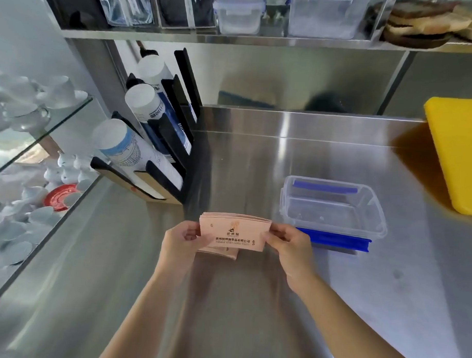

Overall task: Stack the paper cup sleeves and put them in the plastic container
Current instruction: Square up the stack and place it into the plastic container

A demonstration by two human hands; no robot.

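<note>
A stack of flat pink paper cup sleeves (234, 231) with dark print is held just above the steel counter. My left hand (183, 240) grips its left end and my right hand (289, 241) grips its right end. Under the stack, a few more pink sleeves (221, 253) lie on the counter, mostly hidden. A clear plastic container (333, 206) with blue clips stands open and empty to the right of my right hand. Its blue front clip (334, 240) lies folded down on the counter.
A black rack of stacked paper cups (150, 141) stands at the back left of the steel counter (252, 300). A yellow board (460, 152) leans at the far right. Glass shelves with white ceramics (30, 134) are on the left. A shelf with boxes runs overhead.
</note>
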